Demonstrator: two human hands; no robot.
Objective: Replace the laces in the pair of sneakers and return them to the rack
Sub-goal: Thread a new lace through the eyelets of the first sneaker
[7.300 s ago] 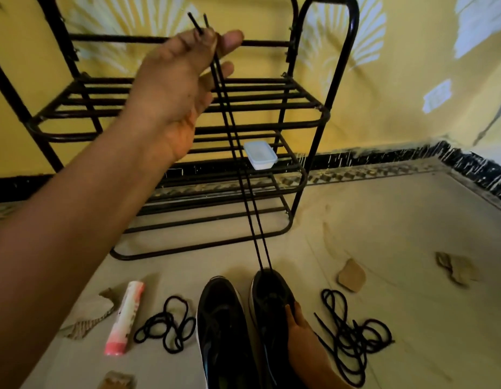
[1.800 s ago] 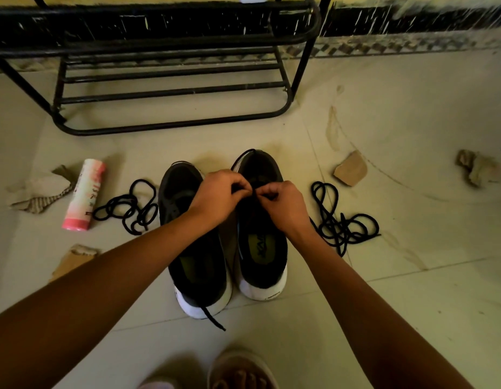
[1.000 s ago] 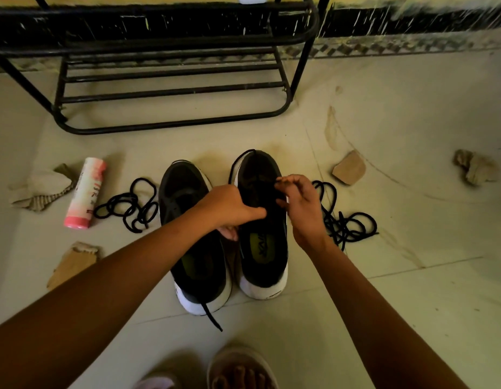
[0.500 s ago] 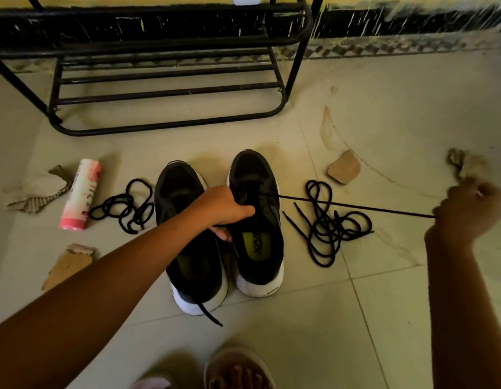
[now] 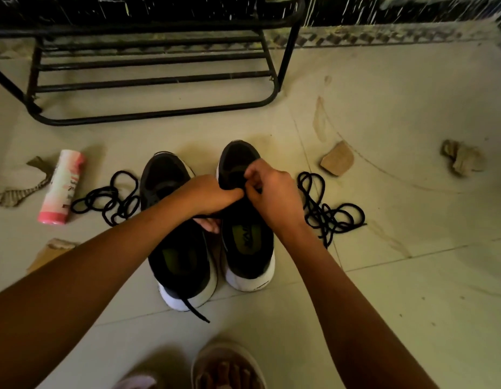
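Partly laced black sneaker [image 5: 245,220], white-soled.

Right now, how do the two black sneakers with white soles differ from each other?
The right black sneaker has both hands on it, the left hand and right hand pinching a lace over its eyelets; the left black sneaker is untouched. The right one sits further forward, nearer the black metal rack; the left one has a loose lace end trailing past its heel. Both stand upright on the floor, toes toward the rack.
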